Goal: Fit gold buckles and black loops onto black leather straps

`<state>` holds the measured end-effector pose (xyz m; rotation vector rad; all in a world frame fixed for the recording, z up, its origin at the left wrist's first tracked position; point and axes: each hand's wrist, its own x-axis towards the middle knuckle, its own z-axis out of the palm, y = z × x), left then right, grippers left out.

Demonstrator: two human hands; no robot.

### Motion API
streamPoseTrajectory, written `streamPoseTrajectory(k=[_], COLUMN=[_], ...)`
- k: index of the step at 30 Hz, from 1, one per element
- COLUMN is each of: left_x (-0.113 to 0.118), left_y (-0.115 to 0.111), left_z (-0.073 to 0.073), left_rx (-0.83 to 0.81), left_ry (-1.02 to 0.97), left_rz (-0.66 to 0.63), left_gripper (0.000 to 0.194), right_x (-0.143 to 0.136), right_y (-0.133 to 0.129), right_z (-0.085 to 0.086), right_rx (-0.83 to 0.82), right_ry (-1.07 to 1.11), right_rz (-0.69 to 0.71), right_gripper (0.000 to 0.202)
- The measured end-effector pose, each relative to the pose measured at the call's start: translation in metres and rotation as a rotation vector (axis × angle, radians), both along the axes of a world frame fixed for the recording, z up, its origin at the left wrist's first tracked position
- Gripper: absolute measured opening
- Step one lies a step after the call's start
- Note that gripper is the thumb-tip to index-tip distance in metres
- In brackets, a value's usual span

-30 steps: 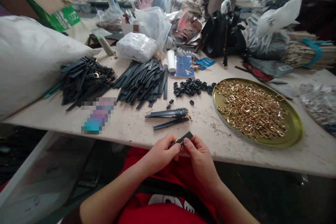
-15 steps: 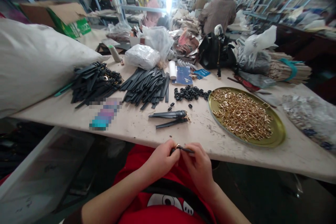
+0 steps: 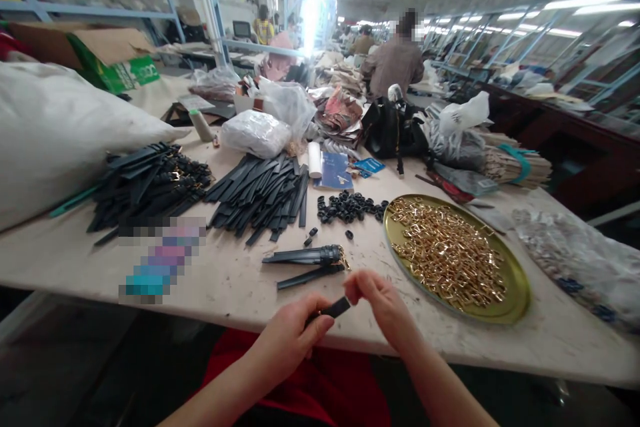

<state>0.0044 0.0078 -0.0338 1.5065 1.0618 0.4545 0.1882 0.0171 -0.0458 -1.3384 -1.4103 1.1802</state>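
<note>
My left hand (image 3: 295, 327) is closed around a short black strap (image 3: 336, 308), whose flat end sticks out past the thumb. The rest of that strap is hidden in the fingers. Close to the strap's end, my right hand (image 3: 383, 303) has its fingers bent together; what they pinch, if anything, is hidden. Just beyond the hands lie a few black straps with gold buckles (image 3: 307, 257). Behind them is a heap of small black loops (image 3: 350, 205), with a few loose ones nearer. Gold buckles (image 3: 445, 250) cover much of a round gold tray (image 3: 517, 310) on the right.
Plain black straps (image 3: 263, 193) are piled at centre left, beside a heap of buckled straps (image 3: 150, 187). A big white sack (image 3: 65, 120) bulges at far left. A blue booklet (image 3: 334, 170), a black bag (image 3: 395, 127) and plastic bags line the back. Someone sits farther off.
Both hands have risen from the table's front edge to above the tabletop. My right hand has turned, and a flat strap end now shows from my left hand. The view has tilted up.
</note>
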Motion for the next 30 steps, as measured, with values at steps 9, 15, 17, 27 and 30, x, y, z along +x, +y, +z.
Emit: streamPoseTrajectory(k=[9, 15, 17, 27, 30], left_x=[0.012, 0.017, 0.019, 0.009, 0.005], left_y=[0.040, 0.049, 0.045, -0.012, -0.026], left_z=[-0.012, -0.005, -0.003, 0.006, 0.009], left_rx=[-0.101, -0.083, -0.022, 0.287, 0.347], left_ry=[0.002, -0.052, -0.067, 0.131, 0.178], left_rz=[0.130, 0.299, 0.333, 0.322, 0.279], left_gripper=[0.023, 0.021, 0.021, 0.019, 0.019], right_x=[0.036, 0.014, 0.000, -0.029, -0.030], right_y=[0.122, 0.075, 0.050, -0.027, -0.040], right_z=[-0.033, -0.012, -0.007, 0.001, 0.006], right_rx=[0.155, -0.226, -0.392, -0.237, -0.146], right_ry=[-0.671, 0.154, 0.537, 0.621, 0.445], right_rz=[-0.120, 0.013, 0.031, -0.115, -0.129], right_gripper=[0.007, 0.018, 0.020, 0.017, 0.018])
